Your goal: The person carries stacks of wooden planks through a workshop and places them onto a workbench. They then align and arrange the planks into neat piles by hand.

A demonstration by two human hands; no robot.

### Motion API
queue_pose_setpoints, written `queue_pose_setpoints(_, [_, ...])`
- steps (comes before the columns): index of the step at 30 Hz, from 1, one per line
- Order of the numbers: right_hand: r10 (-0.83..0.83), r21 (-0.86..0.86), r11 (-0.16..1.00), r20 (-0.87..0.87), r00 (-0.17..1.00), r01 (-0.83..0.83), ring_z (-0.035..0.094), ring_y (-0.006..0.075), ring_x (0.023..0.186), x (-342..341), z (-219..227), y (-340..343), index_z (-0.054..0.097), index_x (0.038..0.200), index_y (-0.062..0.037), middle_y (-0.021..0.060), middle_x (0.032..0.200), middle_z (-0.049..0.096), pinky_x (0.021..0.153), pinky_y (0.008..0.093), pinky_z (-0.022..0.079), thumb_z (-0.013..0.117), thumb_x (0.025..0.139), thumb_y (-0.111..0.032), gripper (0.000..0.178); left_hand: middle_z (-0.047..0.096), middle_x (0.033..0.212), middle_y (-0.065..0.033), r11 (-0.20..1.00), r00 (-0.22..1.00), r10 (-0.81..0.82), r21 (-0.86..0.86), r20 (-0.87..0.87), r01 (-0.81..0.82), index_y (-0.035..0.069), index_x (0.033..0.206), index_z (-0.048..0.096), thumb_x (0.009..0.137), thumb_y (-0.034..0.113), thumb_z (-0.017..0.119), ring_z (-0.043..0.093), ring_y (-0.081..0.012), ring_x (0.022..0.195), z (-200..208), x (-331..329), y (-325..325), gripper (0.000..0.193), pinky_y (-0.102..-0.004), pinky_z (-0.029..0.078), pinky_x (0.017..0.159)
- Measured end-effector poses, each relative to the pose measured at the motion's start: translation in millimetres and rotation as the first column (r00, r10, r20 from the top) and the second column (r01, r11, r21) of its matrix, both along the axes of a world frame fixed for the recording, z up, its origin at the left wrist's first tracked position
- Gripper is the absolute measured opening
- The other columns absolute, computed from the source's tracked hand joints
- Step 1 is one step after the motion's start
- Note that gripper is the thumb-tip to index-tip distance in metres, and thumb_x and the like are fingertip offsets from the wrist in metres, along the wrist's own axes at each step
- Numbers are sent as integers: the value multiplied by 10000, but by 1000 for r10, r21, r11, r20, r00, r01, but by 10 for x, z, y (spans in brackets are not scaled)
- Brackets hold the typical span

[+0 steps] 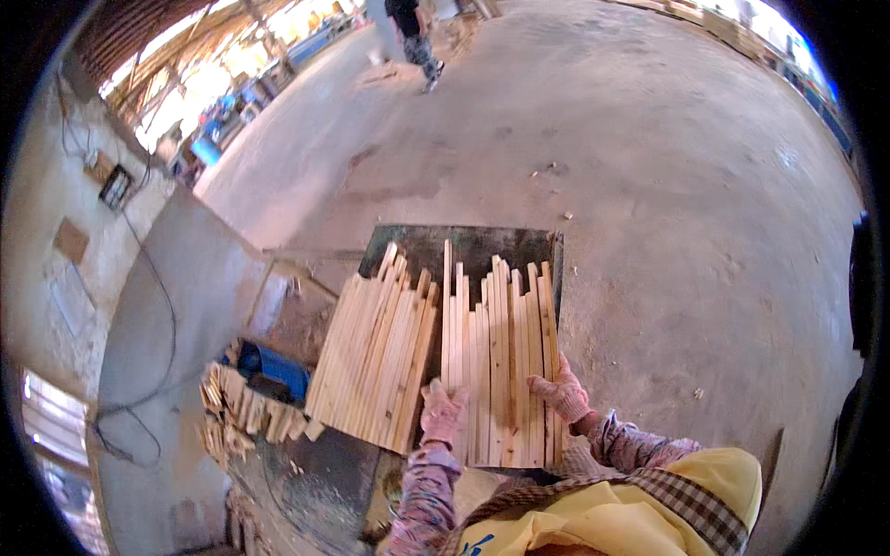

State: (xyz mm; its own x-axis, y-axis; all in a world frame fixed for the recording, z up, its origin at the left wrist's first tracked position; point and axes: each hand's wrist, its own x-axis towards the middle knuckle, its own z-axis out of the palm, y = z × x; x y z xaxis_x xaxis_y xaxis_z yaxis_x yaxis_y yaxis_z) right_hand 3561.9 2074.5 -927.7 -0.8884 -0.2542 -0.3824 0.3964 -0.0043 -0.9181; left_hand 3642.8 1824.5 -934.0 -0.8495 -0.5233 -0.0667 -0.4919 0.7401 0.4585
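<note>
Two side-by-side groups of long pale wooden strips lie on a dark flat tabletop (422,243), their far ends uneven. My left hand (443,413), in a pink knit glove, is at the near left edge of the right group of wooden strips (501,371), in the gap between the groups. On the opposite edge my right hand (562,393), gloved alike, has its thumb over the top and its other fingers partly hidden down the side. Between them the hands grip this group. The left group of wooden strips (371,361) lies slightly slanted, untouched.
Short wood offcuts (243,408) are heaped at the left, beside a blue container (273,369). A cable (167,315) hangs along the left wall. Far off, a person (414,37) walks on the concrete floor (667,185), where small wood scraps lie.
</note>
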Motion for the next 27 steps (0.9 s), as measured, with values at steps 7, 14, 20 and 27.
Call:
queue_pose_setpoints(7, [-89, -23, 996, 40, 995, 90, 604, 203, 1010, -24, -548, 170, 375, 1455, -78, 93, 1186, 632, 882, 341, 511, 743, 847, -146, 714, 550, 1316, -261, 916, 999, -19, 399, -42, 34, -54, 1361, 411, 824, 579, 642, 539, -364, 1230, -349, -140, -153, 862, -411, 435, 1013])
queue_pose_setpoints(14, [-72, -39, 997, 18, 997, 73, 596, 171, 979, 19, -226, 123, 429, 1411, -59, 65, 1155, 621, 853, 323, 505, 696, 888, -143, 593, 632, 1184, -219, 803, 993, 55, 587, 100, -104, -4, 1275, 489, 790, 517, 702, 614, -339, 1110, 83, -93, -72, 743, -390, 465, 934])
queue_pose_setpoints(20, [-64, -84, 995, -67, 996, 58, 596, 163, 953, 80, -121, 39, 470, 1362, -47, 61, 1121, 626, 844, 315, 500, 675, 907, -188, 519, 660, 1112, -184, 828, 994, 109, 553, 9, -96, 8, 1244, 514, 785, 456, 733, 637, -316, 1033, 367, -76, -109, 678, -389, 485, 887])
queue_pose_setpoints(27, [-69, -41, 997, -137, 988, 64, 583, 147, 977, 185, 443, -525, 487, 1337, -36, 48, 1107, 614, 850, 299, 494, 694, 900, -247, 528, 648, 1151, -206, 758, 978, 166, 651, -128, -43, -17, 1309, 485, 781, 445, 762, 621, -305, 1074, 799, 59, -618, 754, -378, 468, 926])
